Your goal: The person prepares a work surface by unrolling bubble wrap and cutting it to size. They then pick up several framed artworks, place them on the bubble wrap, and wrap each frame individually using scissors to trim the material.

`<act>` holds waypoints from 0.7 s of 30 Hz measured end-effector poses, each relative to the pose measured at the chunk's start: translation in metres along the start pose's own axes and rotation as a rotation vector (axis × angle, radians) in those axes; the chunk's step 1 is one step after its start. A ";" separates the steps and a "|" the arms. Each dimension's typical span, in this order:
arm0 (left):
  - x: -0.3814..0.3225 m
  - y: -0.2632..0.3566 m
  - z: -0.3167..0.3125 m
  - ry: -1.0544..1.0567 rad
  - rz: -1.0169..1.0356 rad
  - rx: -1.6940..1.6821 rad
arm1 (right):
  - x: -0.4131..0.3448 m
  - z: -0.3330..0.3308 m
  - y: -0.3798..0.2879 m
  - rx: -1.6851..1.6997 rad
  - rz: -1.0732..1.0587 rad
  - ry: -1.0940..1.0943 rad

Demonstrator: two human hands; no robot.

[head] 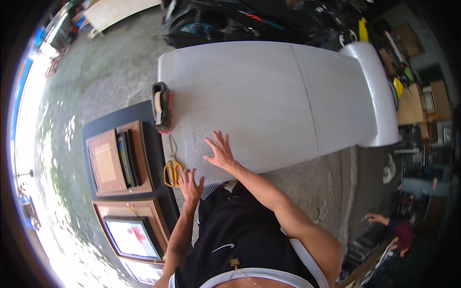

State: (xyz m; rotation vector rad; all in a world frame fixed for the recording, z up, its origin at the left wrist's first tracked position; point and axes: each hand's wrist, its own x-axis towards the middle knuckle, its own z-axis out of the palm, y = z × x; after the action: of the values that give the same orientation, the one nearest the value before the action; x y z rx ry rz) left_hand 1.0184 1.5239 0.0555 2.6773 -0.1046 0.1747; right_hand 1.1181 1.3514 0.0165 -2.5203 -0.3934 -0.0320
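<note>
A sheet of bubble wrap (252, 97) lies over the table before me and runs to a thick bubble wrap roll (378, 97) at the right end. Above the sheet, fingers spread, is my right hand (221, 151); whether it touches the plastic I cannot tell. My left hand (191, 185) is at the near left corner with its fingers apart, beside the yellow handles of the scissors (173, 172). Those scissors lie on the table's left end, blades pointing away from me. Farther along that edge stands a black tape dispenser (162, 108) with a tape roll in it. Neither hand holds anything.
Left of the table, a dark padded surface (119, 115) bears several stacked picture frames (108, 162). Nearer stands a framed flower picture (131, 237). A motorcycle (223, 27) is parked beyond the far edge. Another person (399, 232) is at the lower right.
</note>
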 end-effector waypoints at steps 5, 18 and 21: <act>-0.049 0.000 0.032 -0.221 0.070 0.067 | -0.017 -0.036 0.035 -0.195 0.226 -0.159; -0.050 0.055 0.036 0.062 -0.493 0.208 | -0.024 -0.070 0.076 0.005 -0.096 -0.240; -0.075 0.073 0.040 0.098 -0.731 0.140 | -0.037 -0.064 0.089 -0.027 -0.166 -0.377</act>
State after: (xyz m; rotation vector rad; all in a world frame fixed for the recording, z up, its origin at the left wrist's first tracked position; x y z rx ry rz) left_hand 0.9412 1.4442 0.0412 2.6437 0.9285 0.0771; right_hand 1.1120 1.2360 0.0171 -2.5104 -0.7556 0.3797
